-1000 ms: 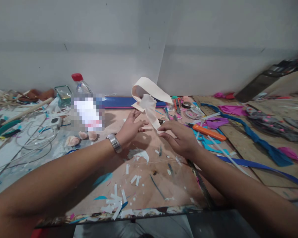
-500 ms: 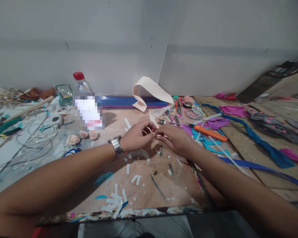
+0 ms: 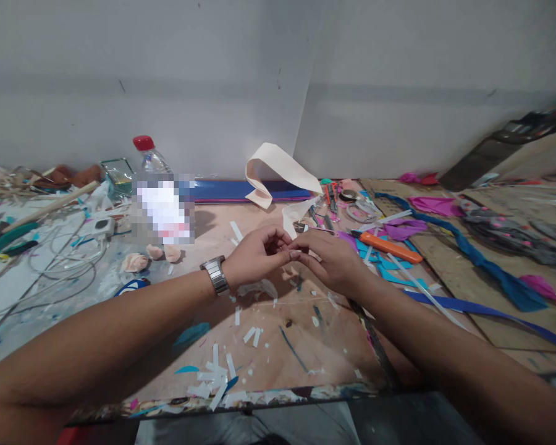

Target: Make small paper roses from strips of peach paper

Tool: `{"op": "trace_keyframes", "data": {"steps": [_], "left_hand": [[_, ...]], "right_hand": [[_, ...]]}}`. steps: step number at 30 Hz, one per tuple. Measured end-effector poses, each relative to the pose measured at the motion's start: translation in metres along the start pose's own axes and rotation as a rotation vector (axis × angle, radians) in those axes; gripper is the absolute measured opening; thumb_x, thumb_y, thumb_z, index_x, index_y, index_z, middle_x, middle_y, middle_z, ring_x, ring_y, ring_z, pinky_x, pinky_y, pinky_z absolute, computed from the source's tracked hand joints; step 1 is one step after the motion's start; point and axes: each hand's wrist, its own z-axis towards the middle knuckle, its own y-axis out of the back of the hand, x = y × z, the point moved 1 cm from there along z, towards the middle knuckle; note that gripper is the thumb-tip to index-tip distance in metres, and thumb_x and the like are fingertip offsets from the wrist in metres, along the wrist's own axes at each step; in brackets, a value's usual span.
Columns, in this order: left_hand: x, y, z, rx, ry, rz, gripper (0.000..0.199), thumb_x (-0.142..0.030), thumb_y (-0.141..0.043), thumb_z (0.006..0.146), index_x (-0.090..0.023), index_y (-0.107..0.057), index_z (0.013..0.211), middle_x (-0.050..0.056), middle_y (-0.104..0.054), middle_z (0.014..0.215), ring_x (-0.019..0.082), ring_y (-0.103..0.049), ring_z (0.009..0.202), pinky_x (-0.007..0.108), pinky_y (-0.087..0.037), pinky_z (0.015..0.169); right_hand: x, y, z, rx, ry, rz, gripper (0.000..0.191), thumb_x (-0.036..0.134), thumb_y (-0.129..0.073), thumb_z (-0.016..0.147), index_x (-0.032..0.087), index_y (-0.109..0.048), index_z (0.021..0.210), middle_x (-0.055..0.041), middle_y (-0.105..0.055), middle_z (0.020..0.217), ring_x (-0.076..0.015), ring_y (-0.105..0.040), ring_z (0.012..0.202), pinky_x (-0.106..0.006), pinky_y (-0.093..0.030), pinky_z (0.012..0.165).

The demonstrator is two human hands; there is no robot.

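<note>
Since the left hand (image 3: pixel 258 254) has been brought to the right hand (image 3: pixel 331 258), the pale strip (image 3: pixel 293 215) at twelve o'clock can be shared, though what either grip holds is hidden.

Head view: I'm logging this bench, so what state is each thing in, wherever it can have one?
Left hand: fingers curled, tips close to the right's; grip hidden.
Right hand: fingers bent inward; grip unclear.
Watch: worn on the left wrist.
Cream strip: bent into a loop.
Bottle: red cap on; lower part blurred.
Orange-handled tool: lying down.
</note>
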Motion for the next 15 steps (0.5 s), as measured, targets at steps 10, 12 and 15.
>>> {"op": "trace_keyframes", "data": {"steps": [10, 12, 15], "left_hand": [[-0.008, -0.001, -0.002, -0.041, -0.046, -0.045, 0.029, -0.025, -0.079, 0.083, -0.017, -0.058, 0.101, 0.002, -0.064, 0.088, 0.012, -0.063, 0.078, 0.027, -0.051, 0.075], [-0.010, 0.000, -0.001, -0.039, -0.067, -0.059, 0.029, -0.023, -0.077, 0.083, -0.017, -0.056, 0.103, 0.002, -0.064, 0.088, 0.012, -0.064, 0.079, 0.027, -0.052, 0.077], [-0.014, 0.004, 0.000, -0.049, -0.101, -0.057, 0.031, -0.020, -0.077, 0.083, -0.016, -0.056, 0.106, 0.003, -0.066, 0.089, 0.012, -0.065, 0.082, 0.027, -0.053, 0.079]], "right_hand": [[0.002, -0.001, 0.002, -0.029, -0.086, 0.056, 0.013, 0.025, -0.066, 0.095, 0.023, -0.066, 0.108, -0.0068, -0.074, 0.097, -0.0198, -0.067, 0.073, -0.034, -0.054, 0.072], [0.001, -0.003, 0.000, -0.039, -0.126, 0.072, 0.020, 0.021, -0.066, 0.093, 0.023, -0.063, 0.113, -0.0066, -0.074, 0.101, -0.0186, -0.067, 0.071, -0.033, -0.054, 0.070], [-0.003, -0.005, -0.002, -0.071, -0.155, 0.059, 0.024, 0.016, -0.062, 0.091, 0.023, -0.062, 0.114, -0.0057, -0.073, 0.099, -0.0186, -0.067, 0.072, -0.032, -0.052, 0.069]]}}
